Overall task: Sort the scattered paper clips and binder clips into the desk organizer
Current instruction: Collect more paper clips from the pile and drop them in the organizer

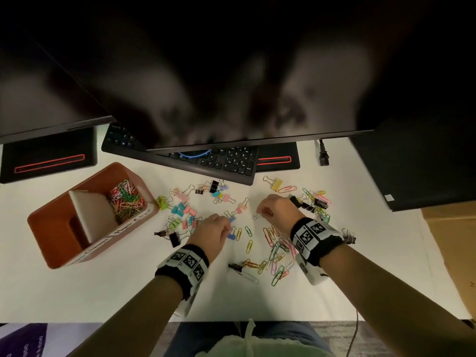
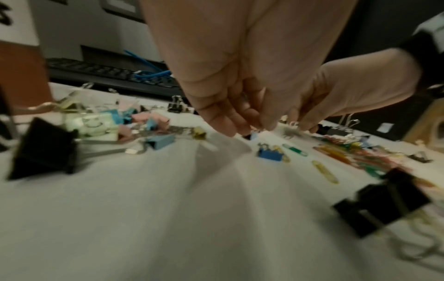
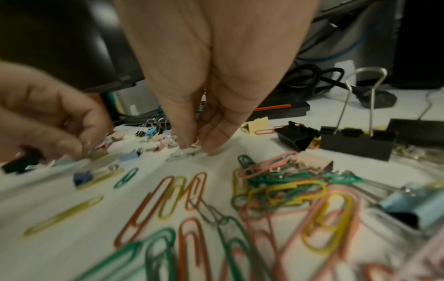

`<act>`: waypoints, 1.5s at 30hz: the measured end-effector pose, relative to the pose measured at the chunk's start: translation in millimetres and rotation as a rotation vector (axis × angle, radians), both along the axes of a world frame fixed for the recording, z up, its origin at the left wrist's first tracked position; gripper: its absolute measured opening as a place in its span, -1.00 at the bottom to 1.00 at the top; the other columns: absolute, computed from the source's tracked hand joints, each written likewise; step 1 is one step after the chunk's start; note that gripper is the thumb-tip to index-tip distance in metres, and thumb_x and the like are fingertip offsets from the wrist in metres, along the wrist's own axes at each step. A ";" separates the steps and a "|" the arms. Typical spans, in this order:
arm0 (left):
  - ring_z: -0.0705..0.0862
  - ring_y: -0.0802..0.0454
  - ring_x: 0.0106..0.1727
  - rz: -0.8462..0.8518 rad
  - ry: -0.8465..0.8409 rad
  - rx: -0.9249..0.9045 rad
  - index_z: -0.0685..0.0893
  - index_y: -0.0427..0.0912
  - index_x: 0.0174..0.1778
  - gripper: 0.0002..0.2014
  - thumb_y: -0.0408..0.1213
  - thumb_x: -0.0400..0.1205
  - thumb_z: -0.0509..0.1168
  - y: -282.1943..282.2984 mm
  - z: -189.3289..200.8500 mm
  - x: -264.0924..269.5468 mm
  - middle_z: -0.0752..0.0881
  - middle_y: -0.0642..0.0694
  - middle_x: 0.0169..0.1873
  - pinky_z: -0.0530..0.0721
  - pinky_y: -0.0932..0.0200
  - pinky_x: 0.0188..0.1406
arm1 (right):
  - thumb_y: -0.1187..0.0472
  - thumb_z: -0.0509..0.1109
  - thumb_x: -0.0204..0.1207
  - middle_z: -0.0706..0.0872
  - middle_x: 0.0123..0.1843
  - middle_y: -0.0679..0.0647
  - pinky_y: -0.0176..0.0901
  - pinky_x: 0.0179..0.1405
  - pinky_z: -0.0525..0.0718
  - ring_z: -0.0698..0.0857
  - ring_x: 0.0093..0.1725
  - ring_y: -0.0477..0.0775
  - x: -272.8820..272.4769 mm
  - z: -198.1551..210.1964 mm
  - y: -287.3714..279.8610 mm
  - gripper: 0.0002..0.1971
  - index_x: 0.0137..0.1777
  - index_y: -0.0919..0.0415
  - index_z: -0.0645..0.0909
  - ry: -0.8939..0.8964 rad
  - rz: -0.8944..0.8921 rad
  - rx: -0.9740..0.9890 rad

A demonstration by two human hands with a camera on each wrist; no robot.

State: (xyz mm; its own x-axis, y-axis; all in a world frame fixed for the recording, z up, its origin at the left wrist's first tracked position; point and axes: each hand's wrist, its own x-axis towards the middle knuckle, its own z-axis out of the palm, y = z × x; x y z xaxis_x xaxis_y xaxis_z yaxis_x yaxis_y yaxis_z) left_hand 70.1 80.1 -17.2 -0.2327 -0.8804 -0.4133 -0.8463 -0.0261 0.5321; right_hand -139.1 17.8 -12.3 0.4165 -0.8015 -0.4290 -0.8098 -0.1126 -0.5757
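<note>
R hand [image 1: 270, 210] hangs over the white worktop [image 1: 103, 292], thumb + forefinger pinching a small silver wire paper clip [image 1: 256, 216] whose far end still lies on the surface; R wrist view shows the fingertips [image 3: 186, 141] closed on its loop. L hand [image 1: 213, 231] is just beside, fingers loosely curled down over a blue metal binder clip [image 1: 231, 219]; can't tell if it grips anything, as L wrist view is blurred. Loose coloured paper clips [image 1: 277, 253] lie near the R wrist, pastel binder clips [image 1: 184, 212] left of L hand. Orange rectangular desk organizer [image 1: 59, 243] sits well apart at left; head view alone shows paper clips already in its far compartment. Only R wrist view shows a big black binder clip [image 3: 358, 141] standing handles-up.
</note>
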 end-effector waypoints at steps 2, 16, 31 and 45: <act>0.56 -0.02 0.01 -0.055 0.038 -0.020 0.63 -0.16 -0.08 -0.90 -0.32 0.60 0.21 3.1 2.6 -7.6 0.60 -0.09 -0.02 0.57 0.17 -0.05 | 0.39 0.33 0.52 0.60 0.12 0.15 -0.26 0.10 0.57 0.61 -0.07 0.05 1.1 -2.2 5.4 -0.83 0.03 0.25 0.70 -0.001 0.079 -0.005; 0.57 -0.06 0.05 -0.101 -0.266 -0.108 0.57 -0.11 -0.06 -0.89 -0.20 0.64 0.16 -7.7 -1.4 -33.8 0.67 -0.05 -0.06 0.51 0.07 0.02 | 0.38 0.19 0.55 0.69 0.12 0.24 -0.04 0.13 0.55 0.60 0.14 0.24 7.1 -11.2 7.3 -0.73 0.20 0.23 0.58 0.091 0.129 -0.010; 0.48 -0.02 0.18 -0.186 -0.207 -0.075 0.64 -0.04 -0.05 -0.85 -0.17 0.64 0.16 -7.9 -3.0 -19.1 0.60 0.02 0.03 0.40 0.08 0.16 | 0.29 0.31 0.54 0.70 0.08 0.16 -0.01 0.18 0.57 0.60 0.15 0.17 24.3 -14.9 -9.3 -0.73 0.21 0.12 0.64 0.018 0.241 -0.010; 0.51 -0.02 0.14 -0.243 -0.223 0.099 0.61 -0.05 0.01 -0.75 0.01 0.53 0.28 -1.9 1.2 -44.4 0.71 0.01 -0.04 0.32 0.04 0.24 | 0.30 0.32 0.54 0.70 0.04 0.16 -0.19 0.07 0.51 0.63 0.04 0.12 -11.7 -2.8 -3.0 -0.85 0.06 0.23 0.66 0.027 0.155 0.027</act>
